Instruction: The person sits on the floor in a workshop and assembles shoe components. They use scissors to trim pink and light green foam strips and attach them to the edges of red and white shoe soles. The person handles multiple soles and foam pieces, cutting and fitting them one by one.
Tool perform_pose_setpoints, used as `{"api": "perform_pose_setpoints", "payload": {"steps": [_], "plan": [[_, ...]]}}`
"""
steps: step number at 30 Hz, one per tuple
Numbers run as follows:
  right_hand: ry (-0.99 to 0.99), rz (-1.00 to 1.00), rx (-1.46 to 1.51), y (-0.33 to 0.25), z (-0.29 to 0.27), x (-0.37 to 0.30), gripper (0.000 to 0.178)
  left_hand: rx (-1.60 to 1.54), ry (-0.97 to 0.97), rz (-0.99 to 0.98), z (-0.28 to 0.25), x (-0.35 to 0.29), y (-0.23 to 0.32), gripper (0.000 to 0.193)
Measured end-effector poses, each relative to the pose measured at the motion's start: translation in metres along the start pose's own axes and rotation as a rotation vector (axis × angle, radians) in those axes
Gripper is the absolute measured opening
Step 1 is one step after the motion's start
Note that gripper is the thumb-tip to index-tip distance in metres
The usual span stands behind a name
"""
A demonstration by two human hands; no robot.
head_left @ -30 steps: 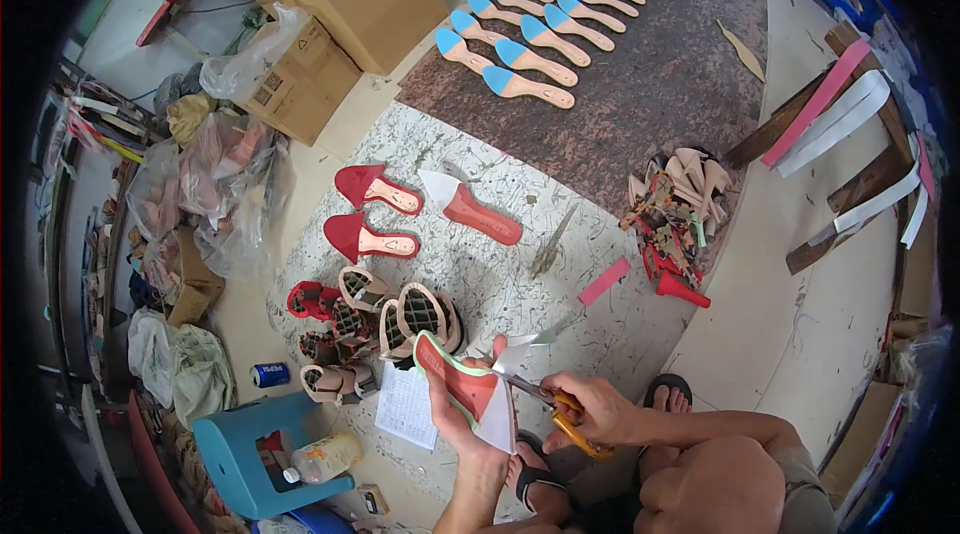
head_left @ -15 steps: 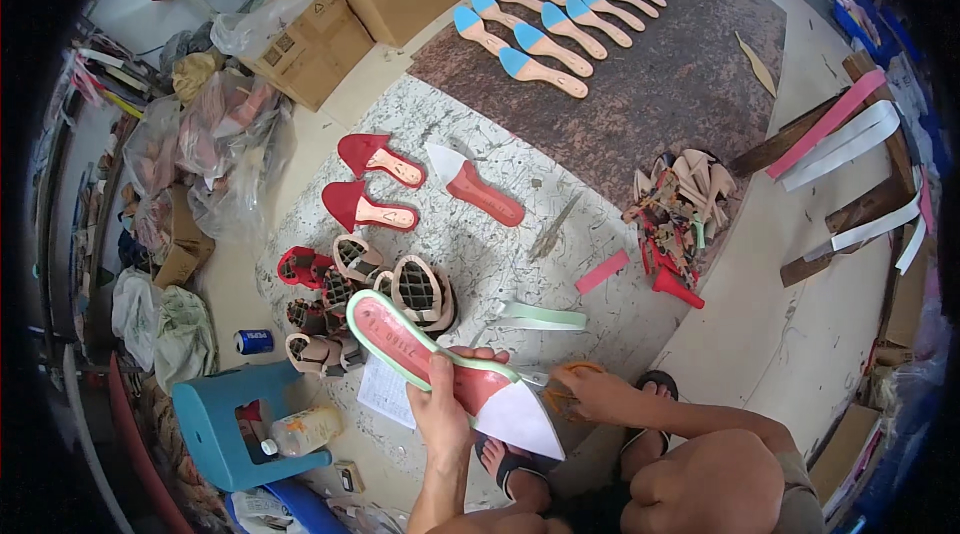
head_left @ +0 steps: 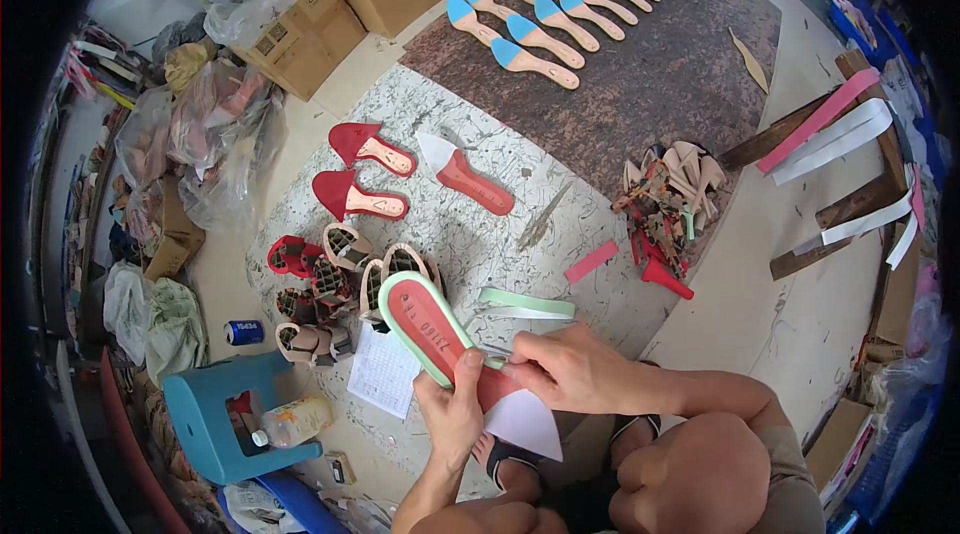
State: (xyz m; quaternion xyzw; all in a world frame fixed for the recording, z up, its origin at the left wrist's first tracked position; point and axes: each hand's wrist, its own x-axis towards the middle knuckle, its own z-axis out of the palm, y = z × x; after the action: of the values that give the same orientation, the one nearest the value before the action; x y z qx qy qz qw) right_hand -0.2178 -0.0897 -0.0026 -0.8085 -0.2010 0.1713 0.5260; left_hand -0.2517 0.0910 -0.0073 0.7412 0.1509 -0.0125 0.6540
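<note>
My left hand grips a shoe insole with a red face, pale green edging round the heel end and a white pointed toe. Its thumb presses on the red face and the heel points up and away. My right hand is closed at the insole's right edge, fingertips against the end of the green edging. Thin metal blades of scissors show at these fingers; the handles are hidden in the hand. Just beyond lies a loose pale green strip, near a pink strip.
Red-toed insoles and a white-toed one lie ahead. Rolled strips stand left, by a written sheet. Blue-toed insoles are at the back. Scraps lie right; a blue stool stands near left.
My right hand has come up and left from below the insole to its edge, covering the orange scissor handles seen before. The insole has turned slightly more upright in my left hand.
</note>
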Motion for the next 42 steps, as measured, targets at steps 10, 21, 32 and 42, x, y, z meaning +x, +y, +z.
{"api": "perform_pose_setpoints", "payload": {"steps": [10,21,32,42], "plan": [[0.050,0.102,0.490,0.028,0.024,-0.011,0.026,-0.046,0.305,0.119,0.013,0.001,-0.022,0.029],[0.072,0.304,0.563,0.017,0.013,-0.013,0.019,-0.124,0.272,0.124,0.011,0.008,-0.023,0.050],[0.277,-0.134,-0.017,0.022,0.013,0.002,0.011,0.101,-0.048,-0.071,0.018,0.005,-0.027,0.056],[0.338,0.126,0.235,0.020,0.006,0.016,0.016,0.062,-0.120,-0.084,0.031,0.003,-0.027,0.047]]}}
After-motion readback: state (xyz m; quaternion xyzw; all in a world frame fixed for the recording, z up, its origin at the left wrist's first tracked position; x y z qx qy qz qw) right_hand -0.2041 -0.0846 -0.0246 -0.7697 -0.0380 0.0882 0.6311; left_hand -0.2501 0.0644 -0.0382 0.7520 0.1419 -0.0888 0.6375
